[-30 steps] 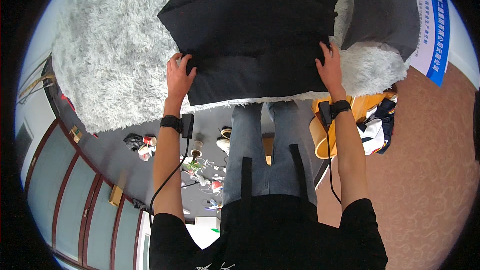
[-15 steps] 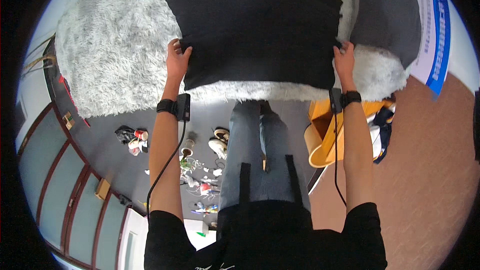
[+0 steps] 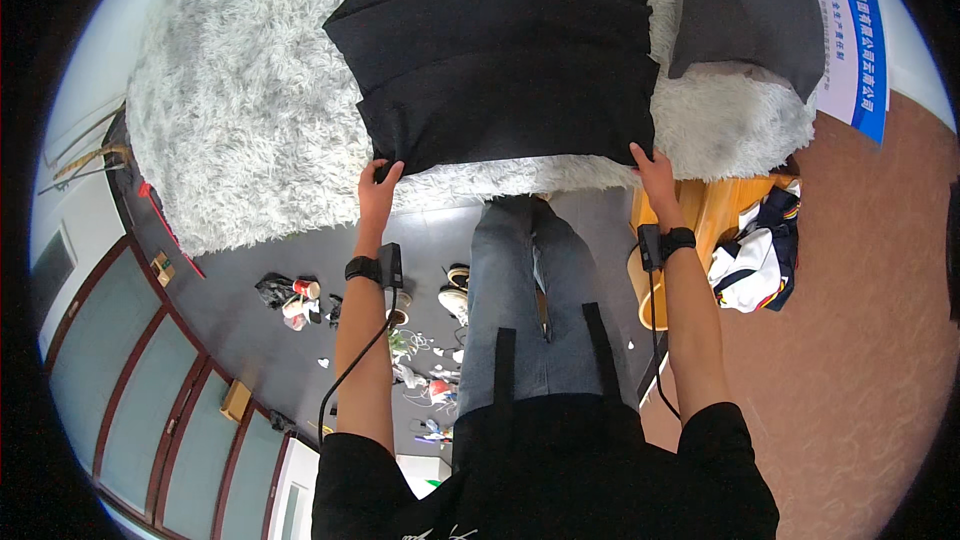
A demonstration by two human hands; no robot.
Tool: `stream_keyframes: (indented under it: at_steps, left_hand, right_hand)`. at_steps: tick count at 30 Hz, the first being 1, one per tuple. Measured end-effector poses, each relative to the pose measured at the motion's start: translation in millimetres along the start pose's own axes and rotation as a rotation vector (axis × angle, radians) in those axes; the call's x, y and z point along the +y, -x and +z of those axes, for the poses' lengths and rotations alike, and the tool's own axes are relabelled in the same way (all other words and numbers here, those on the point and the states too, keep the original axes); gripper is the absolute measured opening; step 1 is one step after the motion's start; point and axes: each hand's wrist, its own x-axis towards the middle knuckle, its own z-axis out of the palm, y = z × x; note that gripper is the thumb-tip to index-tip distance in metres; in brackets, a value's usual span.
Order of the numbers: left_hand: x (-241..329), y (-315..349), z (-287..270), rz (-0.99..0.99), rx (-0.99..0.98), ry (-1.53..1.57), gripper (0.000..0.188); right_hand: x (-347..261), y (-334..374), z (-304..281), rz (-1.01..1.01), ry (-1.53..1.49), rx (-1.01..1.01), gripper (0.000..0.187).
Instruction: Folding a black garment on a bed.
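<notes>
Two hands on one black cloth

Both hands gripped the near edge of a folded black cloth (image 3: 500,60) spread on a shaggy grey-white cover (image 3: 230,110). Left hand (image 3: 378,185) was closed on the cloth's near left corner, fingers curled over the hem. Right hand (image 3: 652,168) pinched the near right corner, thumb and fingers shut on the fabric. Cloth lay flat beyond both hands, reaching away from the person, layered in several folds with stepped edges on its left side. Hands sat well apart, one at each corner, arms straight out. Each wrist carried a black band with a small black box and a cable running back along the forearm.

A dark grey pillow (image 3: 750,10) lay just right of the cloth, on the same cover. Wooden stool (image 3: 700,210) stood below the right hand, near the jeans-clad legs. Scattered cups and litter (image 3: 300,300) lay on the dark floor left of the left arm.
</notes>
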Motion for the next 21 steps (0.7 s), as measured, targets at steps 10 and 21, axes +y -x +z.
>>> stream_keyframes:
  at_steps: [10, 21]
  left_hand:
    - [-11, 4, -20, 0.086, -0.042, -0.153, 0.041]
    - [-39, 57, -37, -0.371, -0.105, 0.46, 0.027]
  right_hand:
    - [-5, 39, -16, 0.19, -0.305, -0.017, 0.039]
    - [29, 77, -30, 0.245, -0.306, -0.054, 0.038]
